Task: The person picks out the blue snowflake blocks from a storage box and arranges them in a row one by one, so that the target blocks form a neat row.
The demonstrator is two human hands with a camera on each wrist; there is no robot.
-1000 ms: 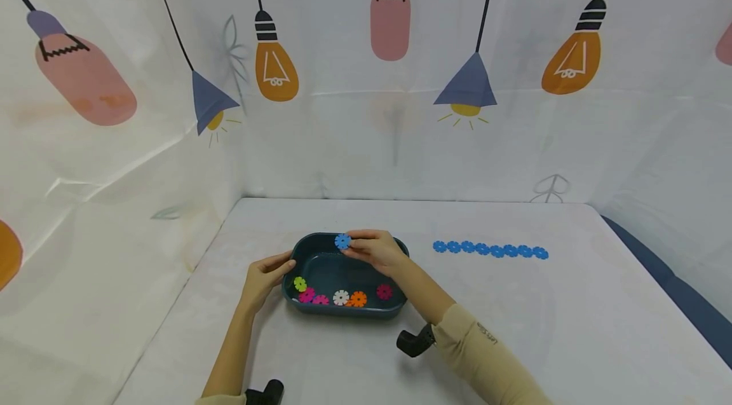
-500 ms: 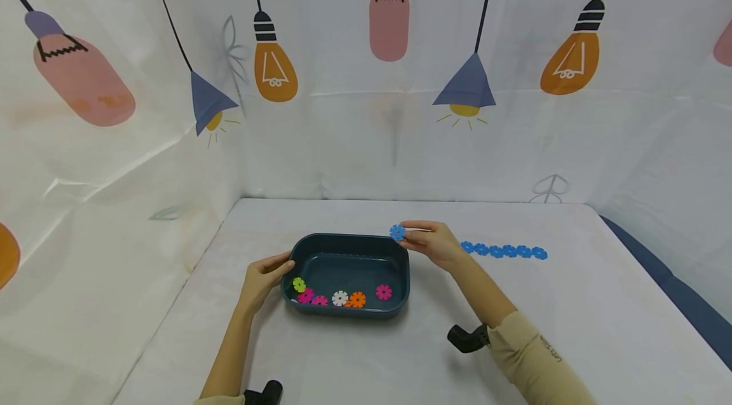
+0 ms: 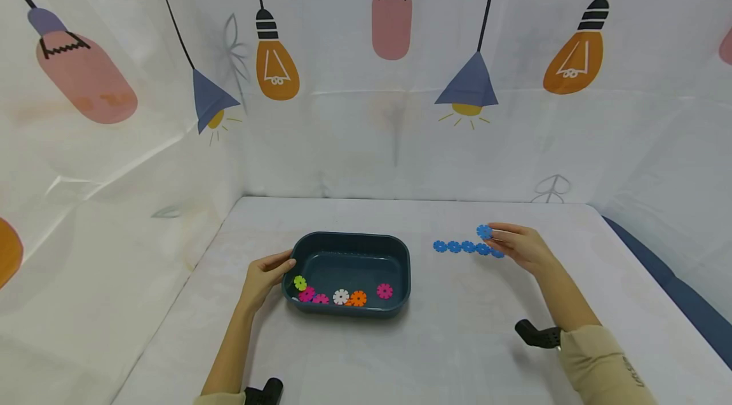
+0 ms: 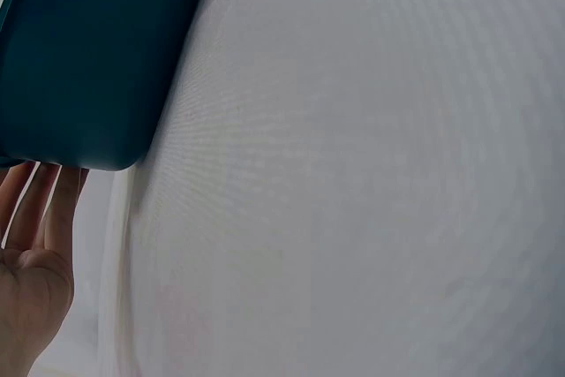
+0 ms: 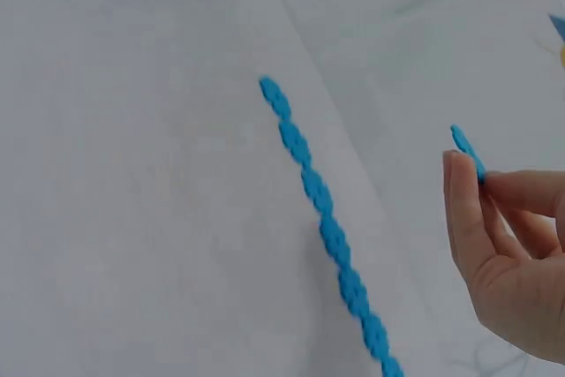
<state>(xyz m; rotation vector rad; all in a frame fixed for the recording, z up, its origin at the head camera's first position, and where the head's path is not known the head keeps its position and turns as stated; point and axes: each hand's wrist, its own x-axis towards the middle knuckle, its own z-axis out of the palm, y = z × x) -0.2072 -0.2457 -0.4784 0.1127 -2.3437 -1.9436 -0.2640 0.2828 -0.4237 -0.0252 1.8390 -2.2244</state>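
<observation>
My right hand [image 3: 521, 247] pinches a blue flower-shaped disc [image 3: 483, 231] between thumb and fingers, held above the table. Below it runs a row of blue flower-shaped discs [image 3: 454, 247], its right end hidden behind the hand in the head view. In the right wrist view the row [image 5: 316, 190] slants down the table, and the pinched disc [image 5: 466, 149] shows edge-on. My left hand [image 3: 267, 274] grips the left rim of a dark teal tray [image 3: 345, 312], thumb over the edge. From the left wrist view, its fingers [image 4: 60, 214] reach up to the tray's side.
Inside the tray, along its near side, lie a yellow-green disc [image 3: 300, 283], a white disc [image 3: 340, 297], an orange disc [image 3: 358, 298] and several pink ones. The table [image 3: 354, 367] has a white cover. A printed white sheet [image 3: 343, 138] stands behind it.
My right hand has carried the blue disc from over the tray to the right, now above the blue row. The left hand stays at the tray's rim.
</observation>
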